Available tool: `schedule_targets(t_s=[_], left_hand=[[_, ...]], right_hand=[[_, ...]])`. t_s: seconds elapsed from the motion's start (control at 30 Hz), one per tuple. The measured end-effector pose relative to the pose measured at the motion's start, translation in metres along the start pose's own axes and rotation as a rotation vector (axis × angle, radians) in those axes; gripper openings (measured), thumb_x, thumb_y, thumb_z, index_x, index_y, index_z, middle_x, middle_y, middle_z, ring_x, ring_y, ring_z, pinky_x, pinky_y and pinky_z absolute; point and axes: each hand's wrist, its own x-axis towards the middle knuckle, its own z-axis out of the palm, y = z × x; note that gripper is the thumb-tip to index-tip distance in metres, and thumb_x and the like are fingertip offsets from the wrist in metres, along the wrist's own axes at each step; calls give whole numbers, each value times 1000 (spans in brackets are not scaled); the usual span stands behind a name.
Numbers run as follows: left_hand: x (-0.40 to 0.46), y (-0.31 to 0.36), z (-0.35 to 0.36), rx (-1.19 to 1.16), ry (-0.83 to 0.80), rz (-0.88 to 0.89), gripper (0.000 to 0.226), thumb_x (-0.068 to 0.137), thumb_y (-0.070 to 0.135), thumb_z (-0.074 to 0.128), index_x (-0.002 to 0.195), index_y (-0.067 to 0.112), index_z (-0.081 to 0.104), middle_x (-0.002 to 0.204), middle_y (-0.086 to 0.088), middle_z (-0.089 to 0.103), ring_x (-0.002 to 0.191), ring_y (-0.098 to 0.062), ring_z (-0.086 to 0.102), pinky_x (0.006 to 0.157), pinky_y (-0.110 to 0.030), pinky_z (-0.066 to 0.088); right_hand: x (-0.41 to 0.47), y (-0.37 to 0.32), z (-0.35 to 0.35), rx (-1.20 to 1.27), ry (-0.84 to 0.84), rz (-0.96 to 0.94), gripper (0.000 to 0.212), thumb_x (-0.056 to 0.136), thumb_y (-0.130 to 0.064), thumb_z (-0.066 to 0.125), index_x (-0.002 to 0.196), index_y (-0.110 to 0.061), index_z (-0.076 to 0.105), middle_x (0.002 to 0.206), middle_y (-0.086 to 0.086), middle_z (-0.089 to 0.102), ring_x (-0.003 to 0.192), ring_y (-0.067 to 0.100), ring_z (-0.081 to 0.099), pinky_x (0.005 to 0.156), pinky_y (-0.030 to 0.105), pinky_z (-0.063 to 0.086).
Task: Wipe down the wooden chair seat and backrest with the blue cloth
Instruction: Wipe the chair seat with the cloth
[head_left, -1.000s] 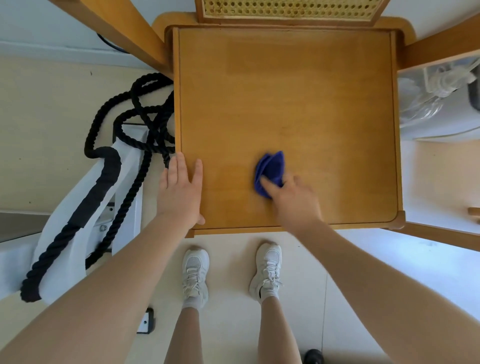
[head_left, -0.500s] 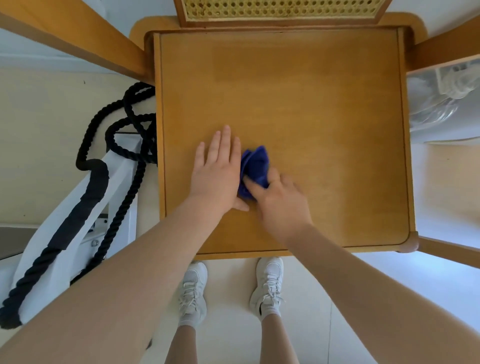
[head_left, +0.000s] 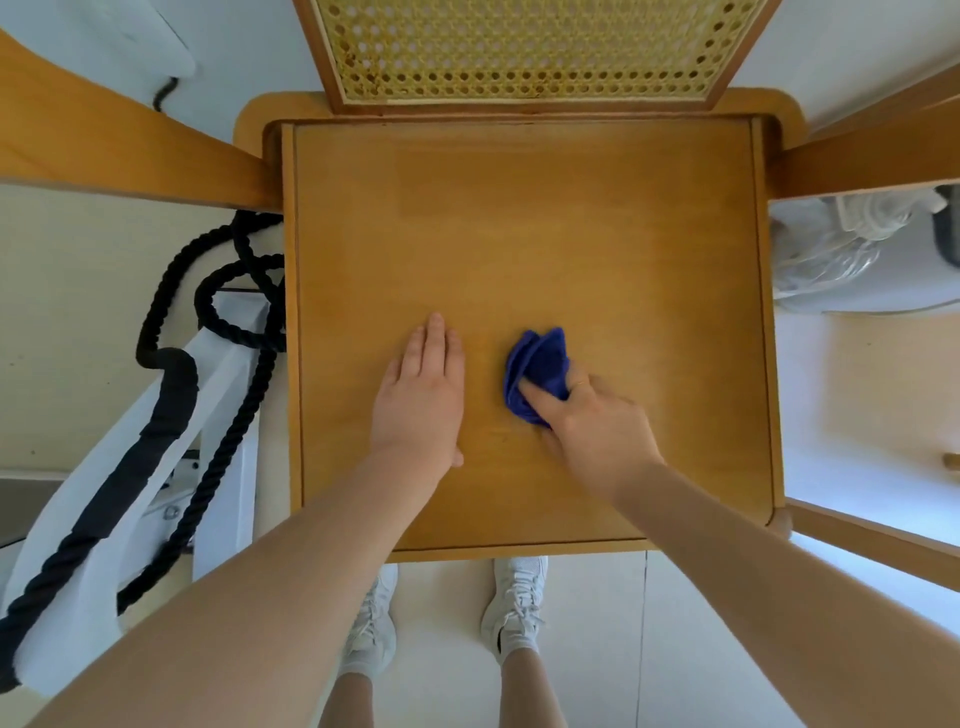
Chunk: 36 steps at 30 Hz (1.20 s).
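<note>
No writing shows; the smooth square wooden seat (head_left: 524, 218) meets a woven cane backrest (head_left: 519, 49); the right hand (head_left: 597, 431) grips the bunched blue cloth (head_left: 537, 364) mid-seat; the left hand (head_left: 421, 400) lies flat beside it, fingers straight; a thick black rope (head_left: 218, 306) coils alongside.

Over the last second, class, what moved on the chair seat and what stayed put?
The left hand slid in from the chair seat's edge to lie flat beside the blue cloth. The right hand kept gripping the bunched cloth, still wiping mid-seat.

No readable txt, labels, brands or nos. on anything in view.
</note>
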Motion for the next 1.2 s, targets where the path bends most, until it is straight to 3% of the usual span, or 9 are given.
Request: schedule_targets(t_s=[0.1, 0.27, 0.47, 0.6, 0.7, 0.83, 0.93, 1.1, 1.2], left_hand=[[3, 7, -1, -7, 17, -33, 118, 70, 24, 79, 146, 6, -11, 153, -14, -17, 143, -28, -5, 114, -36, 13], [1, 7, -1, -39, -21, -53, 122, 69, 28, 80, 146, 9, -12, 153, -9, -21, 143, -24, -7, 108, -35, 29], [-1, 10, -4, 4, -55, -77, 125, 67, 30, 80, 145, 8, -16, 153, -10, -23, 143, -24, -9, 115, -41, 7], [1, 6, -6, -3, -63, -82, 126, 67, 35, 79, 145, 10, -16, 152, -7, -25, 142, -22, -12, 115, -43, 5], [1, 5, -7, 10, -67, -87, 126, 67, 35, 79, 145, 10, -16, 152, -7, -25, 143, -22, -11, 115, -42, 5], [-2, 14, -11, 61, -118, -106, 123, 71, 34, 77, 144, 5, -17, 152, -13, -25, 142, -26, -10, 115, -41, 4], [-1, 28, -21, 74, -95, -114, 123, 71, 54, 70, 144, 3, -14, 152, -16, -21, 142, -29, -12, 114, -46, -1], [3, 60, -14, -20, 66, 78, 108, 81, 53, 59, 145, 6, -15, 154, -14, -18, 142, -29, -12, 114, -40, -5], [4, 64, -5, 41, 41, 160, 116, 75, 54, 66, 145, 12, -17, 153, -11, -21, 142, -27, -12, 113, -40, -6]], right_hand=[[25, 38, -12, 6, -62, 64, 53, 93, -29, 48, 141, -43, 31, 133, 10, 41, 109, 31, 51, 72, 36, 50], [51, 49, -19, 44, 62, 316, 51, 94, -26, 47, 142, -35, 34, 137, 15, 39, 107, 32, 50, 74, 37, 47], [5, 39, -3, 40, -37, -59, 55, 86, -26, 58, 137, -36, 43, 127, 15, 51, 99, 36, 57, 75, 39, 51], [50, 87, -19, 39, 134, 280, 50, 94, -23, 47, 141, -37, 36, 136, 15, 40, 109, 36, 48, 86, 44, 46], [60, 83, -18, 78, 161, 356, 49, 95, -20, 45, 141, -35, 37, 139, 17, 37, 114, 37, 44, 89, 46, 43], [14, 64, -9, 107, 93, 96, 54, 86, -22, 55, 137, -34, 44, 125, 15, 48, 100, 35, 53, 78, 41, 49], [-5, 80, -4, 52, 57, -104, 56, 79, -19, 64, 132, -32, 52, 118, 17, 55, 95, 36, 57, 76, 42, 50], [41, 138, -17, 157, 272, 417, 51, 88, -15, 52, 136, -31, 47, 136, 19, 40, 114, 41, 44, 92, 50, 44], [36, 132, -14, 199, 227, 386, 51, 89, -16, 51, 137, -30, 45, 136, 19, 39, 114, 39, 44, 87, 47, 47]])
